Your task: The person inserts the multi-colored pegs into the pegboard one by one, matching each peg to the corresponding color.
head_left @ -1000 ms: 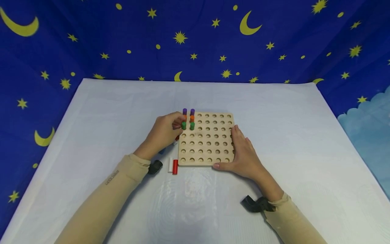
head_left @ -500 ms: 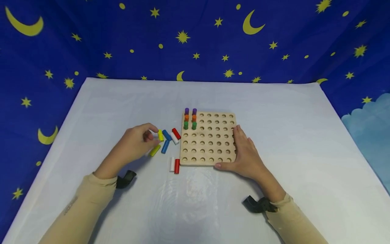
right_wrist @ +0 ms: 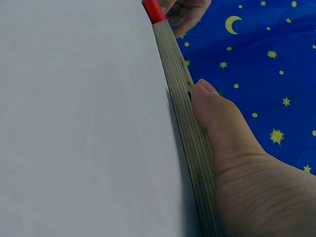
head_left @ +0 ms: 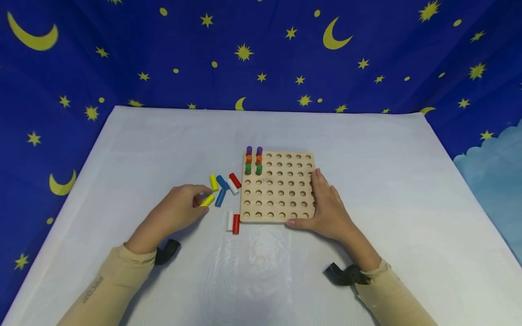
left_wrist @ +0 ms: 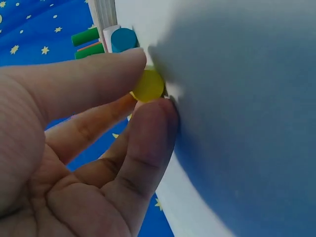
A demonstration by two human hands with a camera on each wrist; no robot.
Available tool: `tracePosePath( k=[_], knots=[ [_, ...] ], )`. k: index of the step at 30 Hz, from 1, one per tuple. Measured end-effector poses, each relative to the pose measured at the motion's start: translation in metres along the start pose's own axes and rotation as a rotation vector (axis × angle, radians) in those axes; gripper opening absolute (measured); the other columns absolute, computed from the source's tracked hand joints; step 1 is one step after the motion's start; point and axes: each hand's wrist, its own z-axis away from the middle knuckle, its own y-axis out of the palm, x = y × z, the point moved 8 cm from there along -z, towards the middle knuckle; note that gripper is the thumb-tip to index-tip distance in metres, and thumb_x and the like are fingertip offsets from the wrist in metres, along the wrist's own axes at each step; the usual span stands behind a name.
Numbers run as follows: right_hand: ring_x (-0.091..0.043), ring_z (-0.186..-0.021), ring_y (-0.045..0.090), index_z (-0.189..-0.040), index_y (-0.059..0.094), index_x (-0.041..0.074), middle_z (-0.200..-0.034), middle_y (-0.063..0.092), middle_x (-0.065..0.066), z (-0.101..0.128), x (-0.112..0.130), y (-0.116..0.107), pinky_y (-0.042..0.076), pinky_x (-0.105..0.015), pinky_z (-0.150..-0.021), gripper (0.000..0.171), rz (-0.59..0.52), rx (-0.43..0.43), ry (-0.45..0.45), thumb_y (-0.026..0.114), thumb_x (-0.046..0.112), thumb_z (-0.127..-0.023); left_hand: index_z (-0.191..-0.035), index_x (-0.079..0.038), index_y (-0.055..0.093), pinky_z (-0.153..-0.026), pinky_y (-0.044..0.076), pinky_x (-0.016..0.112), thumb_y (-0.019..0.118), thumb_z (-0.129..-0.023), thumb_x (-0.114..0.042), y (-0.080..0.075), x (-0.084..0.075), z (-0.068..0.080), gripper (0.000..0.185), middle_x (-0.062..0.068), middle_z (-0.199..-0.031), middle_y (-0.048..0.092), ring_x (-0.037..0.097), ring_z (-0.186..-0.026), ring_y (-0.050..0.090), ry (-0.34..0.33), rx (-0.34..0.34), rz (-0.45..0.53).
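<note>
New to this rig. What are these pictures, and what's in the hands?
There is no robot here: a person works with two bare hands. The wide picture comes from a camera worn on the head, looking forward and down; the two close-ups come from a camera on each wrist.

On the white table lies a wooden board with rows of holes. In its far left corner stand two purple pegs, two orange pegs and two green pegs. Left of the board lie red pegs, white pegs, blue pegs and one loose yellow peg.

The left hand pinches another yellow peg; the right hand rests against the board's right and near edges.
</note>
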Motion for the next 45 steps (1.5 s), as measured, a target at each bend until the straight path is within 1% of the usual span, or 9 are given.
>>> tracePosePath(
  k=[4,8,13,16,19,22,28,35,45],
  knots=[
    [-0.026,-0.156,0.000,-0.159,-0.009,0.014,-0.168,-0.004,-0.010,0.000,0.000,0.000,0.003,-0.055,-0.123,0.147,-0.004,0.001,0.000,0.080,0.075,-0.059,-0.122,-0.002,0.068,-0.068,0.051,0.032,0.072,-0.087,-0.005,0.001,0.001,-0.001,0.035,0.011,-0.091,0.067,0.021,-0.080,0.059,0.015,-0.014,-0.005],
    [-0.026,-0.156,0.000,-0.159,-0.009,0.014,-0.168,-0.005,-0.010,0.000,0.001,-0.001,0.003,-0.055,-0.123,0.147,-0.008,0.003,0.002,0.081,0.074,-0.059,-0.116,-0.002,0.068,-0.066,0.052,0.033,0.073,-0.084,-0.004,0.001,0.002,-0.002,0.033,0.010,-0.088,0.067,0.021,-0.076,0.060,0.042,-0.056,-0.019],
    [-0.026,-0.156,0.000,-0.159,-0.009,0.013,-0.168,-0.005,-0.010,0.000,0.001,0.000,0.003,-0.055,-0.123,0.147,-0.006,0.004,0.004,0.080,0.075,-0.059,-0.110,-0.004,0.067,-0.069,0.054,0.037,0.074,-0.083,-0.005,-0.006,0.001,-0.003,0.028,0.011,-0.089,0.070,0.022,-0.079,0.064,0.091,-0.168,-0.021],
    [-0.026,-0.156,0.001,-0.159,-0.008,0.013,-0.168,-0.005,-0.010,0.000,0.000,0.000,0.003,-0.054,-0.123,0.147,-0.004,-0.004,0.004,0.080,0.075,-0.059,-0.109,-0.004,0.067,-0.069,0.054,0.037,0.074,-0.083,-0.005,-0.013,-0.002,-0.002,0.027,0.011,-0.087,0.070,0.022,-0.078,0.064,0.123,-0.243,0.011],
    [-0.026,-0.156,0.001,-0.159,-0.008,0.013,-0.168,-0.004,-0.011,0.000,-0.001,0.000,0.003,-0.054,-0.123,0.146,-0.001,-0.012,0.000,0.079,0.075,-0.060,-0.111,-0.003,0.067,-0.070,0.053,0.036,0.074,-0.084,-0.005,-0.018,-0.006,-0.002,0.029,0.012,-0.087,0.070,0.022,-0.078,0.063,0.141,-0.292,0.064],
    [-0.027,-0.156,0.002,-0.159,-0.007,0.013,-0.168,-0.003,-0.011,-0.001,-0.002,0.001,0.003,-0.055,-0.123,0.145,-0.003,-0.016,-0.003,0.080,0.074,-0.060,-0.114,-0.005,0.066,-0.071,0.053,0.035,0.074,-0.085,-0.007,-0.022,-0.010,-0.003,0.030,0.012,-0.090,0.070,0.022,-0.080,0.064,0.132,-0.321,0.113],
    [-0.027,-0.156,0.001,-0.159,-0.009,0.015,-0.168,-0.005,-0.010,-0.001,-0.003,0.002,0.002,-0.055,-0.123,0.146,-0.010,-0.001,0.001,0.080,0.075,-0.060,-0.113,-0.009,0.066,-0.075,0.055,0.036,0.074,-0.087,-0.011,-0.024,-0.025,-0.008,0.027,0.011,-0.096,0.071,0.022,-0.085,0.067,0.137,-0.351,0.206],
    [-0.027,-0.156,0.001,-0.159,-0.010,0.016,-0.168,-0.006,-0.010,-0.001,-0.003,0.001,0.003,-0.055,-0.123,0.147,-0.010,0.000,0.001,0.080,0.076,-0.059,-0.107,-0.010,0.066,-0.075,0.057,0.034,0.079,-0.084,-0.009,-0.012,-0.047,-0.022,0.026,0.008,-0.094,0.070,0.020,-0.086,0.068,0.193,-0.345,0.281],
    [-0.027,-0.156,0.001,-0.159,-0.009,0.015,-0.168,-0.005,-0.009,0.000,-0.001,0.000,0.003,-0.054,-0.124,0.147,-0.014,0.005,0.009,0.080,0.075,-0.059,-0.105,-0.009,0.067,-0.077,0.058,0.034,0.081,-0.082,-0.011,0.006,-0.072,-0.044,0.027,0.007,-0.095,0.072,0.018,-0.087,0.071,0.222,-0.308,0.275]
  ],
)
